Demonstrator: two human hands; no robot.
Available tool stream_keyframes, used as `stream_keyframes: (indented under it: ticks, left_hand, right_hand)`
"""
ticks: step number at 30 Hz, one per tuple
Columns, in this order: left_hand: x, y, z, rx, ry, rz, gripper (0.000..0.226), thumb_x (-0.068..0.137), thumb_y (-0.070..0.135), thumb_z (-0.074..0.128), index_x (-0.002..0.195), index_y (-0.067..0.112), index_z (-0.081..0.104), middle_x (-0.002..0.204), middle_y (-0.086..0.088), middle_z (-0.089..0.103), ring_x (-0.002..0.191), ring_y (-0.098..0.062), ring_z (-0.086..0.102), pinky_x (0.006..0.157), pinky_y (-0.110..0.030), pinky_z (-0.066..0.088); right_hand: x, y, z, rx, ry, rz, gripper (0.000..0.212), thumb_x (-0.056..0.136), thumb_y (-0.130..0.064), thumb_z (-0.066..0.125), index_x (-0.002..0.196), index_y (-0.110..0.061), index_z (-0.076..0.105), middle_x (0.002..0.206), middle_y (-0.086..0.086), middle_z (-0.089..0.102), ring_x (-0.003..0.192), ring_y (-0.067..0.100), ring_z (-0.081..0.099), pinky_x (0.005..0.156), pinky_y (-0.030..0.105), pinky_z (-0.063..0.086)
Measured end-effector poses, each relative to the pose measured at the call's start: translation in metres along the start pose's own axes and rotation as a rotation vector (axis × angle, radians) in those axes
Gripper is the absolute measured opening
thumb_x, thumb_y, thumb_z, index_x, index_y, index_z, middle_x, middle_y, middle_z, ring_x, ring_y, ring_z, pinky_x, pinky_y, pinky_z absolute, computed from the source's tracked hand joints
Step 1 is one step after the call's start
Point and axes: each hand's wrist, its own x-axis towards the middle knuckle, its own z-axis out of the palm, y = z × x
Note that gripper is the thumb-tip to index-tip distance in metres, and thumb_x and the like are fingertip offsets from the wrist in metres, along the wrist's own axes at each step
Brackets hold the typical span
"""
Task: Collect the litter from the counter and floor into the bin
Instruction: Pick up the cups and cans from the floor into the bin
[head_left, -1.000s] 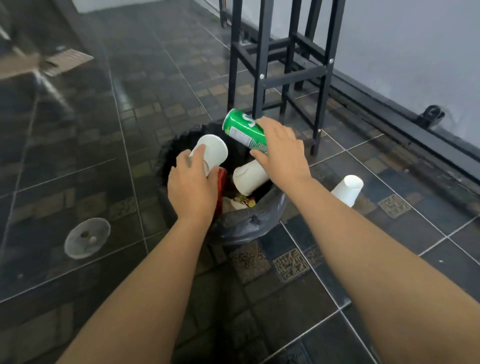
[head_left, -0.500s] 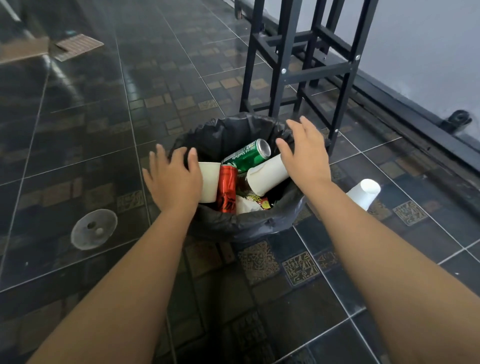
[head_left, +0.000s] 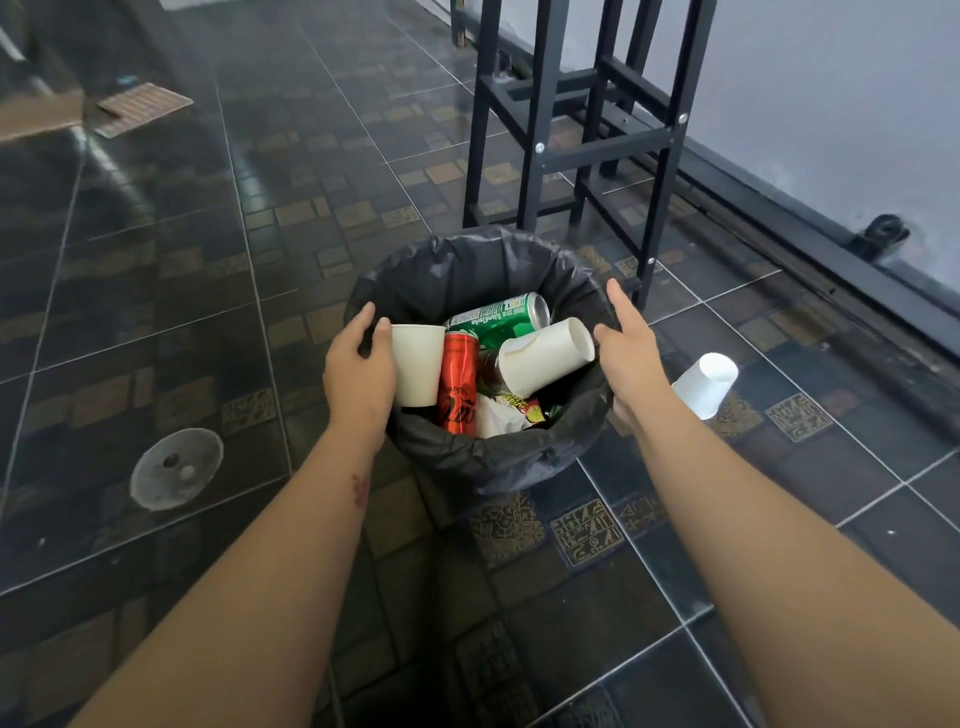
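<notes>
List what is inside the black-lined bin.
The bin holds a green can, a red can, an upright paper cup at its left, a tilted paper cup at its right, and crumpled wrappers beneath. Anything deeper is covered by these.

Your left hand (head_left: 358, 374) covers the left rim of the round bin lined with a black plastic bag (head_left: 467, 260), so you cannot tell its grip. The tilted white paper cup (head_left: 545, 358) hides most of the crumpled printed wrapper (head_left: 513, 404). The black metal frame (head_left: 540, 150) beyond the far rim runs off the top.
</notes>
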Motion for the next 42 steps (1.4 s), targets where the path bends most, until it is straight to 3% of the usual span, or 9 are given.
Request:
stream_keyframes:
  ticks: [4, 8, 11, 15, 19, 23, 30, 39, 42]
  left_hand:
    - [-0.013, 0.015, 0.035, -0.024, -0.060, 0.022, 0.036, 0.096, 0.034, 0.054, 0.131, 0.026, 0.061, 0.134, 0.008, 0.056, 0.111, 0.000, 0.049, 0.106, -0.028, 0.037]
    - [-0.027, 0.018, 0.065, -0.033, -0.133, 0.010, 0.041, 0.097, 0.037, 0.054, 0.136, 0.027, 0.056, 0.137, 0.007, 0.052, 0.109, 0.000, 0.045, 0.105, -0.027, 0.035]
    - [-0.034, 0.016, 0.079, 0.041, -0.172, 0.063, 0.042, 0.098, 0.031, 0.053, 0.139, 0.027, 0.052, 0.141, 0.003, 0.048, 0.113, -0.003, 0.044, 0.102, -0.025, 0.034]
    - [-0.032, 0.021, 0.087, 0.380, -0.121, 0.167, 0.043, 0.099, 0.029, 0.048, 0.142, 0.027, 0.047, 0.160, -0.002, 0.018, 0.142, -0.018, 0.024, 0.109, -0.028, 0.023]
    - [-0.027, 0.028, 0.089, 0.685, -0.202, 0.420, 0.051, 0.101, 0.032, 0.042, 0.150, 0.019, 0.033, 0.162, -0.002, 0.010, 0.148, -0.017, 0.004, 0.119, -0.039, 0.013]
    - [-0.023, 0.030, 0.092, 0.813, -0.215, 0.375, 0.059, 0.101, 0.038, 0.040, 0.154, 0.017, 0.023, 0.163, -0.002, 0.007, 0.148, -0.016, -0.001, 0.118, -0.040, 0.015]
    - [-0.021, 0.028, 0.093, 0.915, -0.217, 0.348, 0.064, 0.100, 0.045, 0.041, 0.155, 0.020, 0.020, 0.163, 0.003, 0.002, 0.147, -0.011, -0.003, 0.115, -0.040, 0.019]
    - [-0.018, 0.023, 0.093, 0.916, -0.197, 0.349, 0.066, 0.098, 0.048, 0.044, 0.155, 0.025, 0.019, 0.162, 0.008, 0.002, 0.147, -0.007, -0.002, 0.114, -0.039, 0.019]
    - [-0.017, 0.022, 0.093, 0.928, -0.193, 0.359, 0.067, 0.097, 0.048, 0.045, 0.154, 0.025, 0.019, 0.162, 0.009, 0.002, 0.147, -0.007, -0.002, 0.114, -0.037, 0.018]
  right_hand:
    - [0.008, 0.000, -0.040, -0.002, 0.091, -0.016, 0.058, 0.098, -0.006, 0.040, 0.146, -0.038, 0.039, 0.152, -0.004, 0.040, 0.125, 0.018, 0.051, 0.106, 0.038, 0.043]
    - [0.021, 0.001, -0.072, -0.026, 0.150, -0.030, 0.058, 0.098, -0.006, 0.038, 0.147, -0.039, 0.038, 0.151, -0.007, 0.039, 0.103, 0.004, 0.056, 0.064, 0.006, 0.043]
    - [0.031, 0.009, -0.087, -0.060, 0.147, -0.021, 0.056, 0.100, -0.007, 0.037, 0.149, -0.036, 0.035, 0.150, -0.007, 0.039, 0.083, -0.003, 0.048, 0.055, -0.002, 0.037]
    - [0.034, 0.011, -0.092, -0.019, 0.123, -0.055, 0.048, 0.102, -0.016, 0.038, 0.148, -0.029, 0.038, 0.149, -0.013, 0.040, 0.106, -0.007, 0.049, 0.075, -0.002, 0.032]
    - [0.036, 0.021, -0.095, 0.146, 0.191, -0.055, 0.042, 0.100, -0.042, 0.037, 0.141, -0.036, 0.045, 0.146, -0.013, 0.046, 0.129, 0.005, 0.043, 0.112, 0.030, 0.030]
    - [0.041, 0.057, -0.118, -0.154, 0.397, 0.079, 0.042, 0.101, -0.033, 0.039, 0.141, -0.024, 0.044, 0.141, 0.002, 0.052, 0.124, 0.022, 0.049, 0.109, 0.034, 0.032]
    - [0.055, 0.107, -0.142, -0.860, 0.235, 0.039, 0.066, 0.096, -0.036, 0.054, 0.152, -0.017, 0.023, 0.161, 0.007, 0.019, 0.143, 0.033, 0.023, 0.113, 0.047, 0.023]
    - [0.104, 0.120, -0.147, -1.097, 0.108, -0.006, 0.073, 0.096, -0.040, 0.053, 0.155, -0.027, 0.012, 0.164, 0.002, 0.005, 0.149, 0.030, 0.009, 0.118, 0.048, 0.016]
    - [0.109, 0.129, -0.143, -1.110, 0.125, -0.009, 0.062, 0.097, -0.034, 0.053, 0.151, -0.026, 0.024, 0.159, 0.005, 0.020, 0.142, 0.034, 0.025, 0.114, 0.049, 0.023]
